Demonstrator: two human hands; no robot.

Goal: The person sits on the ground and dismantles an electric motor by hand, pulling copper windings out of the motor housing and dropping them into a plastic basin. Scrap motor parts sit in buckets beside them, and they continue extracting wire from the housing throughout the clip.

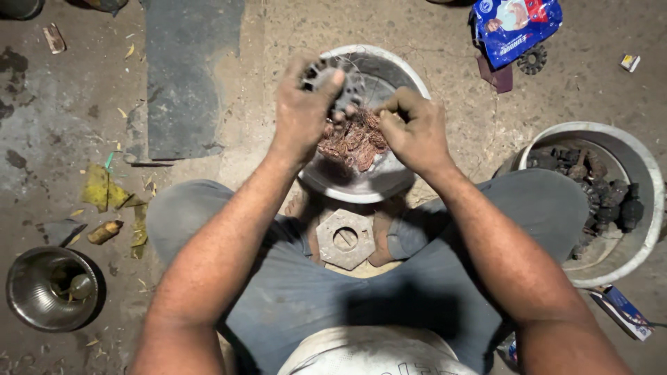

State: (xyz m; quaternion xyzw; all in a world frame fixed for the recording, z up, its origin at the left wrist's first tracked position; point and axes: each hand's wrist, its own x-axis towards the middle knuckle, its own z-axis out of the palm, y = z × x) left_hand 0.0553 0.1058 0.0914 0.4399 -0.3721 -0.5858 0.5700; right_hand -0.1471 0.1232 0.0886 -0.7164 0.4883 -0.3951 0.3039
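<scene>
My left hand [300, 111] grips a dark, round slotted metal part [332, 82], holding it above a grey metal basin [382, 184]. From that part hangs a tangle of reddish copper wire [353, 141], which fills the middle of the basin. My right hand [415, 132] pinches strands at the right side of the wire tangle. Both hands are close together over the basin, between my knees.
A hexagonal metal plate [345, 238] with a round hole lies between my feet. A basin [643, 167] of dark metal parts stands on the right. A steel bowl [48, 288] sits lower left. A blue packet [517, 26], a small gear [533, 59] and scraps lie on the dirty floor.
</scene>
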